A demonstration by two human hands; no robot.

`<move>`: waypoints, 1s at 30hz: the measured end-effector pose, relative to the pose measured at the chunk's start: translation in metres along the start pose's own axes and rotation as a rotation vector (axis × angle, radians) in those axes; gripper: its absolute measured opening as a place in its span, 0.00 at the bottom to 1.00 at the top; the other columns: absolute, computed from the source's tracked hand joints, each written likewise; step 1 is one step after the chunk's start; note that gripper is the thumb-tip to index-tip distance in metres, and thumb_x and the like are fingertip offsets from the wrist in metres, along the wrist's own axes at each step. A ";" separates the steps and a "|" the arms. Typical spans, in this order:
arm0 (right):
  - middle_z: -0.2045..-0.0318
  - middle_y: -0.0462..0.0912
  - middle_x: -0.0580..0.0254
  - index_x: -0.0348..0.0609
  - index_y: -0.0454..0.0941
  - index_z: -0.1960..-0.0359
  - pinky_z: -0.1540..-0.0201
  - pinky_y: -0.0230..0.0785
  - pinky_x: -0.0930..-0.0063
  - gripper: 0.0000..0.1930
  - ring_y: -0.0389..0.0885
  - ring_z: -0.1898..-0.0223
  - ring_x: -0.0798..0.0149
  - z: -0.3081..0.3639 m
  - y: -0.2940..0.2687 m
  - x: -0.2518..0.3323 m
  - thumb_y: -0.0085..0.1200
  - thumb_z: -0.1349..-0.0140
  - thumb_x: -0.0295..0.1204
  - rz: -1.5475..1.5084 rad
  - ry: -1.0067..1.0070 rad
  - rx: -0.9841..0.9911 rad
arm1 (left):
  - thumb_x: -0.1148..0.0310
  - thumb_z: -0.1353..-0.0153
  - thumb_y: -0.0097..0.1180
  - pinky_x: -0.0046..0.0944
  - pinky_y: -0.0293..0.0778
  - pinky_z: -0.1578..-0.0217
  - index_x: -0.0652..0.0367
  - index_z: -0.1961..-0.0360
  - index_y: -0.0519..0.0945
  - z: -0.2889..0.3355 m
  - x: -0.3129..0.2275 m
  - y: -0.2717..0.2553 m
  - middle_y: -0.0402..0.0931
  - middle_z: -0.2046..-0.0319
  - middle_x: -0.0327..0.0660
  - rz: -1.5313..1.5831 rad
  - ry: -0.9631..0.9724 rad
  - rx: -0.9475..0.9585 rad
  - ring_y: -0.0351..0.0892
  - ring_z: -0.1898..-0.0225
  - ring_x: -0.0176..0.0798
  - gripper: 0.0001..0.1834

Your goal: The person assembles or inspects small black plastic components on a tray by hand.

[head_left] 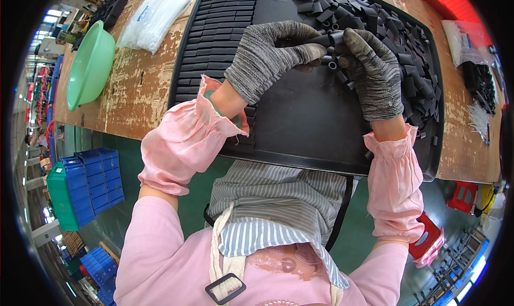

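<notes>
We're starting close in: our striped apron (281, 199) is hanging just this side of the tray's near edge, and both gloved hands are meeting over the tray's far half. Our left hand (257, 57) is pinching a short black tube (323, 40) in its fingertips while our right hand (377, 76) is gripping at the other end; we're not managing to tell if that's one piece or two end to end. We're guessing the fingertip hold is keeping such a small part steady. Underneath, the black tray (300, 129) is carrying tidy rows of black pieces (219, 38) along its left edge, with loose tubes (420, 84) heaping up from the far right corner down the right edge, probably so the lots aren't mixing and our hands are getting the bare middle. Farther out, a green basin (91, 68) is sitting at the worn wooden table's (142, 94) left edge, and a plastic bag (155, 20) is lying beyond it, showing blue print we're not making out. We're spotting no lettering on the tubes. Blue crates (99, 172) are standing on the floor past the table's near left corner.
</notes>
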State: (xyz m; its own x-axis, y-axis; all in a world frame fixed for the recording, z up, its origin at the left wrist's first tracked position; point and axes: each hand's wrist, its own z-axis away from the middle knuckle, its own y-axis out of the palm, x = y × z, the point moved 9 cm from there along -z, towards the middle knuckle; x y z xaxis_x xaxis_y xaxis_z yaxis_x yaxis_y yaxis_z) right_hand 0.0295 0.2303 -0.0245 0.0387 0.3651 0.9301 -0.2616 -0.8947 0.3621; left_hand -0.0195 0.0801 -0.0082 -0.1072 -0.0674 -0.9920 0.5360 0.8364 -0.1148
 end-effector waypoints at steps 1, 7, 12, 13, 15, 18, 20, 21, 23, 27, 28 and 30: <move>0.73 0.81 0.64 0.39 0.80 0.65 0.70 0.69 0.87 0.11 0.78 0.72 0.75 0.000 0.000 0.002 0.61 0.46 0.31 0.046 -0.027 0.010 | 0.74 0.49 0.62 0.28 0.77 0.65 0.66 0.59 0.79 0.000 0.001 0.000 0.80 0.69 0.42 0.000 -0.001 0.000 0.79 0.68 0.29 0.15; 0.73 0.81 0.66 0.39 0.81 0.64 0.69 0.69 0.86 0.10 0.76 0.73 0.77 0.003 0.016 0.010 0.60 0.45 0.31 0.307 -0.168 0.098 | 0.74 0.49 0.62 0.28 0.77 0.66 0.65 0.59 0.79 0.001 -0.004 -0.003 0.80 0.69 0.40 -0.227 0.074 -0.009 0.79 0.68 0.30 0.15; 0.73 0.81 0.66 0.39 0.81 0.62 0.69 0.69 0.84 0.11 0.75 0.74 0.78 -0.001 0.022 0.005 0.59 0.45 0.31 0.486 -0.227 0.182 | 0.73 0.49 0.62 0.28 0.77 0.66 0.63 0.59 0.79 -0.002 -0.003 -0.003 0.80 0.69 0.39 -0.143 0.125 0.010 0.78 0.69 0.29 0.14; 0.73 0.81 0.66 0.39 0.81 0.62 0.69 0.69 0.84 0.11 0.75 0.74 0.78 -0.002 0.020 0.006 0.59 0.45 0.31 0.485 -0.226 0.184 | 0.73 0.48 0.62 0.28 0.77 0.66 0.62 0.59 0.79 -0.002 -0.006 -0.003 0.80 0.69 0.39 -0.197 0.174 0.010 0.78 0.68 0.29 0.14; 0.72 0.81 0.66 0.39 0.80 0.62 0.67 0.69 0.83 0.11 0.75 0.73 0.77 0.001 0.016 0.022 0.58 0.44 0.32 0.521 -0.364 0.149 | 0.75 0.49 0.62 0.28 0.76 0.65 0.63 0.59 0.79 -0.009 -0.013 -0.013 0.80 0.67 0.39 -0.333 0.211 -0.007 0.78 0.67 0.29 0.14; 0.68 0.81 0.63 0.43 0.81 0.64 0.62 0.71 0.78 0.08 0.78 0.68 0.69 0.007 0.013 0.058 0.58 0.45 0.31 0.872 -0.695 0.061 | 0.67 0.51 0.62 0.34 0.74 0.62 0.57 0.64 0.81 -0.026 -0.029 -0.050 0.79 0.70 0.41 -0.691 0.415 -0.022 0.78 0.66 0.38 0.12; 0.66 0.80 0.62 0.47 0.81 0.67 0.56 0.69 0.70 0.08 0.77 0.62 0.60 0.014 0.018 0.065 0.60 0.49 0.31 1.202 -0.896 0.047 | 0.69 0.50 0.61 0.34 0.73 0.61 0.59 0.63 0.80 -0.039 -0.023 -0.065 0.79 0.68 0.41 -0.930 0.406 -0.014 0.78 0.66 0.38 0.12; 0.66 0.80 0.62 0.47 0.81 0.67 0.56 0.69 0.70 0.08 0.77 0.62 0.60 0.016 0.019 0.065 0.60 0.49 0.31 1.192 -0.904 0.047 | 0.66 0.48 0.61 0.33 0.74 0.61 0.58 0.62 0.81 -0.044 -0.009 -0.069 0.80 0.67 0.39 -0.950 0.379 0.030 0.78 0.65 0.35 0.13; 0.65 0.79 0.63 0.48 0.81 0.67 0.54 0.67 0.67 0.09 0.75 0.59 0.59 0.015 0.030 0.047 0.60 0.51 0.32 1.452 -0.835 0.175 | 0.64 0.48 0.61 0.34 0.73 0.60 0.56 0.62 0.81 -0.041 0.001 -0.063 0.79 0.67 0.39 -1.033 0.415 0.073 0.77 0.65 0.37 0.13; 0.64 0.78 0.61 0.46 0.80 0.66 0.55 0.68 0.66 0.10 0.74 0.60 0.56 0.014 0.028 0.031 0.60 0.52 0.31 1.643 -0.766 0.258 | 0.62 0.49 0.61 0.37 0.71 0.55 0.54 0.62 0.81 -0.037 0.013 -0.052 0.78 0.66 0.39 -1.204 0.478 0.121 0.74 0.58 0.41 0.14; 0.64 0.78 0.61 0.46 0.80 0.66 0.55 0.68 0.66 0.10 0.74 0.60 0.56 0.013 0.026 0.030 0.60 0.52 0.31 1.642 -0.765 0.255 | 0.62 0.49 0.61 0.39 0.69 0.52 0.53 0.61 0.81 -0.034 0.013 -0.054 0.78 0.64 0.37 -1.209 0.516 0.099 0.71 0.52 0.41 0.14; 0.66 0.78 0.61 0.45 0.80 0.67 0.56 0.68 0.65 0.09 0.74 0.60 0.55 0.014 0.028 0.031 0.58 0.50 0.32 1.693 -0.867 0.249 | 0.62 0.49 0.61 0.39 0.69 0.51 0.52 0.61 0.81 -0.031 0.013 -0.059 0.78 0.63 0.37 -1.251 0.590 0.099 0.70 0.51 0.42 0.14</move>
State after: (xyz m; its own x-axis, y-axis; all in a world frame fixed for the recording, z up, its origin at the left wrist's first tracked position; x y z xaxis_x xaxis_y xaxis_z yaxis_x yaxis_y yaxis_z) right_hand 0.0371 0.2130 0.0152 0.3494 -0.9369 0.0110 -0.4156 -0.1655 -0.8943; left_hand -0.0781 0.0470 -0.0124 -0.8765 -0.4774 -0.0620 -0.1238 0.3480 -0.9293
